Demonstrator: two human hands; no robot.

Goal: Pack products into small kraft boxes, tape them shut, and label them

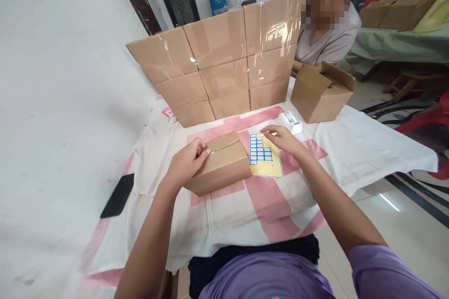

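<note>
A closed brown cardboard box (224, 163) lies on the cloth in front of me, with a seam along its top. My left hand (187, 161) rests on the box's left end, fingers curled and thumb on the top face. Just right of the box lies a yellow sticker sheet (268, 168) with rows of blue-outlined white labels. Over the sheet's upper right edge, my right hand (280, 139) has its thumb and fingers brought together; anything between the tips is too small to make out. A small white device (290, 122) sits right behind that hand.
A tall panel of joined cardboard (224, 81) stands across the table's back. An open cardboard box (321, 96) is at the back right, near a person (329, 42). A black phone (118, 195) lies at the left edge of the white and pink tablecloth (224, 224).
</note>
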